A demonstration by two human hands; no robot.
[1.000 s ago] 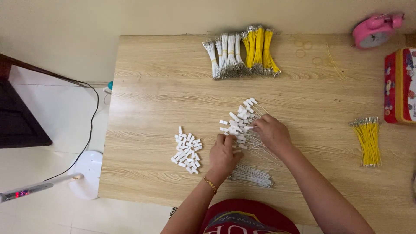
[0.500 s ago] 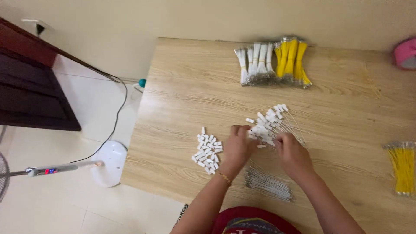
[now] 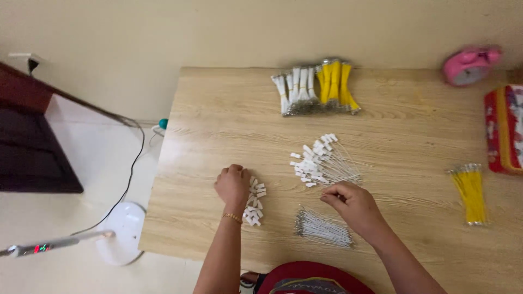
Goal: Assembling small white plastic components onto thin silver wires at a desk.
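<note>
On the pale wood-grain table (image 3: pixel 207 125), the left hand (image 3: pixel 233 185) rests with fingers curled on a small heap of white plastic tags (image 3: pixel 255 200) near the front edge. The right hand (image 3: pixel 354 206) pinches thin wires (image 3: pixel 342 173) of a fanned, white-tipped bunch (image 3: pixel 316 159) at mid-table. A second bare wire bundle (image 3: pixel 322 227) lies below, tag counts unclear. Yellow and white bundles (image 3: pixel 316 87) sit at the back edge.

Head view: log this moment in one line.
left hand on white tag pile | right hand at tagged wires | bare wire bundle below
</note>
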